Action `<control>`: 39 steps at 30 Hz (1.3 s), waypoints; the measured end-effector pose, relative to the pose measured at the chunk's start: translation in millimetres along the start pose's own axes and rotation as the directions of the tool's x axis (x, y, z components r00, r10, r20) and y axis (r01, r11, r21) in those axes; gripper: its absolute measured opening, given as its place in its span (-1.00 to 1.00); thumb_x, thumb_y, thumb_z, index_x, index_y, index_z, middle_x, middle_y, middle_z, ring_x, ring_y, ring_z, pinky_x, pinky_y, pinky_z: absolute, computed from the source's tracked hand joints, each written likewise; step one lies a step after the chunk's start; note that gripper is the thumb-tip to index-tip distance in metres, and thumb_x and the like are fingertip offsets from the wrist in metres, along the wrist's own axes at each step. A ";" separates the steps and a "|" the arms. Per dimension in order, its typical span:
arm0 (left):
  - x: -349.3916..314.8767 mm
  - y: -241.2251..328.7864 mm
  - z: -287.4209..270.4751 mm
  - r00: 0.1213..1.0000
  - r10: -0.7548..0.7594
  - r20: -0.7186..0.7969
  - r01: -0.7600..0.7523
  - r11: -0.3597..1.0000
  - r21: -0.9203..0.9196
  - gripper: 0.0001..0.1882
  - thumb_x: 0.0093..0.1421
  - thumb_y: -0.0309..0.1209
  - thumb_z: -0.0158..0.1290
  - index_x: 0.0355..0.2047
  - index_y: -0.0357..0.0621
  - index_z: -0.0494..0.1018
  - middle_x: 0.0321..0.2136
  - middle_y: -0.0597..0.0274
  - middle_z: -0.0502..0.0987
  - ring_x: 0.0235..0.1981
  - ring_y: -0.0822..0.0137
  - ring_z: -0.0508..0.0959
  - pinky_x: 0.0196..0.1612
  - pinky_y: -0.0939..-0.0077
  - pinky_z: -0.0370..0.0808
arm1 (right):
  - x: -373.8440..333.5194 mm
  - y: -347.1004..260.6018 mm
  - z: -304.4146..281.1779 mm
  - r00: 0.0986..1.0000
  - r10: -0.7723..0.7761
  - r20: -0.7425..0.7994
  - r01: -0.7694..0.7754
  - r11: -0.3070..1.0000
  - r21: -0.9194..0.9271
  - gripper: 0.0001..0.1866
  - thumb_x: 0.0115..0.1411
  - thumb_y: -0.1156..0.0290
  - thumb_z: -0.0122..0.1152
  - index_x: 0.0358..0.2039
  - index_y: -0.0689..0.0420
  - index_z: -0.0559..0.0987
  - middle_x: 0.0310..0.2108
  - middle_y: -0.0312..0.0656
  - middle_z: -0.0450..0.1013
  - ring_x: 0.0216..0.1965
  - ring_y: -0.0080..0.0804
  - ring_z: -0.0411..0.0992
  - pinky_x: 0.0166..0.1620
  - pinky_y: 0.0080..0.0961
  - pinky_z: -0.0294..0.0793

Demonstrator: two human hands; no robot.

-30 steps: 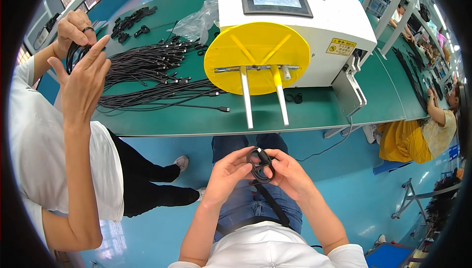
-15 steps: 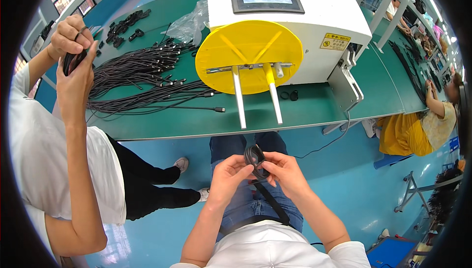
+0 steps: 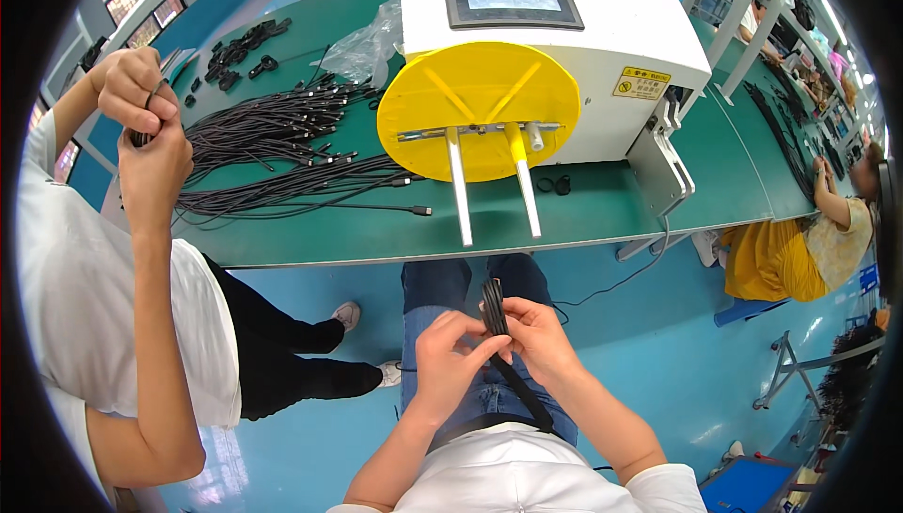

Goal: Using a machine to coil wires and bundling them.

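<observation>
A small coiled black cable (image 3: pixel 494 304) is held in front of my lap, its loops seen nearly edge-on. My left hand (image 3: pixel 450 351) pinches its lower left side between thumb and fingers. From the other side my right hand (image 3: pixel 534 332) grips the same coil, thumb near its lower end. The fingertips partly hide the bottom of the coil. Beyond my hands, at the bench, a winding machine (image 3: pixel 602 52) carries a yellow disc (image 3: pixel 442 99) with two rods pointing toward me.
Many black cables (image 3: pixel 273 137) lie on the green bench (image 3: pixel 348 240), with coiled ones (image 3: pixel 249 43) behind them. At the left a co-worker's hands (image 3: pixel 146 109) hold a dark cable coil. Another person (image 3: pixel 800 240) sits at the far right. A grey bracket (image 3: pixel 663 170) stands beside the machine.
The coil in my hands has turned from showing its open ring to nearly edge-on. My left fingers have curled closer around it. The co-worker's hands have come together.
</observation>
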State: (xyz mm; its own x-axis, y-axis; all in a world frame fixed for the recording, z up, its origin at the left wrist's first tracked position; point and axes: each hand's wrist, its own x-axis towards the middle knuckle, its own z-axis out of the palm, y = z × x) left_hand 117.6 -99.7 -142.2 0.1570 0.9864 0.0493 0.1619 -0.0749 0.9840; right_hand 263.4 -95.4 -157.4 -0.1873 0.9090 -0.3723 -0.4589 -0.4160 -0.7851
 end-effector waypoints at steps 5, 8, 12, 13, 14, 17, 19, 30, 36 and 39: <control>-1.9 2.7 2.6 0.915 0.399 -0.064 -0.338 0.843 0.418 -0.78 -0.15 -0.46 0.31 -0.48 -0.21 0.51 -0.45 0.20 0.51 -0.39 0.26 0.48 -0.42 0.52 0.47 | -2.8 -1.2 1.0 0.999 -0.019 -0.034 0.020 0.999 0.027 -0.76 0.20 0.51 0.03 -0.14 0.32 0.48 -0.38 -0.19 0.50 -0.57 -0.61 0.37 -0.56 -0.69 0.33; -5.1 0.1 6.9 0.885 0.459 -0.085 -0.376 0.808 0.453 -0.73 -0.17 -0.44 0.33 -0.44 -0.21 0.51 -0.36 0.15 0.51 -0.33 0.24 0.47 -0.34 0.48 0.47 | -5.6 -5.5 0.6 0.999 -0.029 -0.016 0.029 0.999 0.033 -0.75 0.20 0.52 0.02 -0.12 0.32 0.48 -0.36 -0.17 0.51 -0.56 -0.60 0.38 -0.55 -0.70 0.35; -3.3 8.2 12.9 0.942 0.281 -0.183 -0.273 0.960 0.067 -0.55 -0.16 -0.37 0.35 -0.25 -0.22 0.46 -0.17 0.07 0.48 -0.18 0.28 0.47 -0.15 0.45 0.46 | -14.5 -13.6 -1.0 0.999 -0.042 -0.016 0.041 0.997 -0.069 -0.72 0.20 0.52 0.02 -0.08 0.31 0.47 -0.37 -0.20 0.51 -0.56 -0.61 0.39 -0.54 -0.70 0.36; -0.8 11.7 14.0 0.972 0.138 -0.187 -0.181 0.954 -0.237 -0.47 -0.16 -0.34 0.36 -0.17 -0.23 0.43 -0.12 0.05 0.46 -0.11 0.27 0.45 -0.09 0.44 0.43 | -15.3 -15.9 -1.0 0.999 -0.045 -0.015 0.044 0.997 -0.065 -0.72 0.20 0.52 0.02 -0.08 0.31 0.47 -0.37 -0.20 0.51 -0.56 -0.61 0.39 -0.54 -0.70 0.36; 1.8 15.0 14.7 0.989 -0.002 -0.147 -0.076 0.852 -0.519 -0.38 -0.15 -0.30 0.36 -0.09 -0.24 0.39 -0.06 0.02 0.44 -0.05 0.27 0.44 -0.02 0.42 0.41 | -15.5 -18.3 -0.8 0.999 -0.037 0.025 0.041 0.990 -0.137 -0.69 0.19 0.51 0.03 -0.04 0.30 0.45 -0.35 -0.20 0.50 -0.53 -0.60 0.40 -0.52 -0.69 0.37; 9.1 11.4 8.9 0.993 -0.083 0.086 0.119 0.752 -0.649 -0.26 -0.16 -0.25 0.37 0.00 -0.27 0.31 -0.03 0.00 0.42 0.03 0.26 0.39 0.04 0.39 0.37 | -19.8 -22.3 0.2 0.994 -0.014 0.104 0.042 0.961 -0.272 -0.62 0.19 0.49 0.05 0.03 0.29 0.40 -0.32 -0.20 0.49 -0.47 -0.59 0.42 -0.48 -0.66 0.40; 10.0 7.2 7.5 0.973 -0.112 0.204 0.224 0.689 -0.689 -0.19 -0.17 -0.23 0.38 0.05 -0.28 0.26 -0.01 -0.01 0.41 0.08 0.26 0.37 0.08 0.37 0.35 | -25.8 -24.5 -0.5 0.985 -0.053 0.165 0.105 0.940 -0.325 -0.56 0.18 0.47 0.08 0.08 0.27 0.35 -0.27 -0.20 0.48 -0.40 -0.56 0.43 -0.42 -0.63 0.43; 11.5 6.6 13.8 0.985 -0.070 0.161 0.159 0.744 -0.649 -0.65 -0.05 -0.53 0.19 -0.22 -0.21 0.39 -0.24 0.10 0.53 0.07 0.13 0.41 0.09 0.29 0.35 | -36.8 -35.3 -4.4 0.926 -0.180 0.332 0.343 0.769 -0.540 -0.44 0.11 0.48 0.18 0.14 0.23 0.29 -0.27 -0.11 0.47 -0.36 -0.47 0.48 -0.32 -0.53 0.49; 10.1 -1.8 19.2 0.991 -0.100 0.090 0.134 0.728 -0.673 -0.76 -0.03 -0.75 -0.02 -0.32 -0.29 0.45 -0.28 0.10 0.53 -0.05 0.12 0.50 0.00 0.31 0.45 | -36.5 -38.7 -1.3 0.951 -0.147 0.274 0.287 0.753 -0.592 -0.52 0.13 0.50 0.15 0.09 0.21 0.35 -0.34 -0.10 0.47 -0.46 -0.45 0.49 -0.37 -0.53 0.50; 8.8 -3.3 20.3 0.994 -0.096 0.048 0.105 0.767 -0.633 -0.82 0.02 -0.74 -0.01 -0.35 -0.30 0.45 -0.31 0.09 0.54 -0.08 0.11 0.52 -0.02 0.31 0.45 | -34.4 -35.8 -1.5 0.960 -0.098 0.262 0.241 0.766 -0.596 -0.54 0.13 0.50 0.16 0.07 0.23 0.37 -0.34 -0.12 0.47 -0.46 -0.46 0.49 -0.37 -0.55 0.51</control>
State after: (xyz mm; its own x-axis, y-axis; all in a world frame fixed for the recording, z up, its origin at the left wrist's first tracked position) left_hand 138.1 -93.7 -148.4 0.1879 0.9807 -0.0535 -0.4765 0.1387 0.8682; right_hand 287.6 -111.8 -117.2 -0.3621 0.9199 -0.1506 0.1213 -0.1137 -0.9861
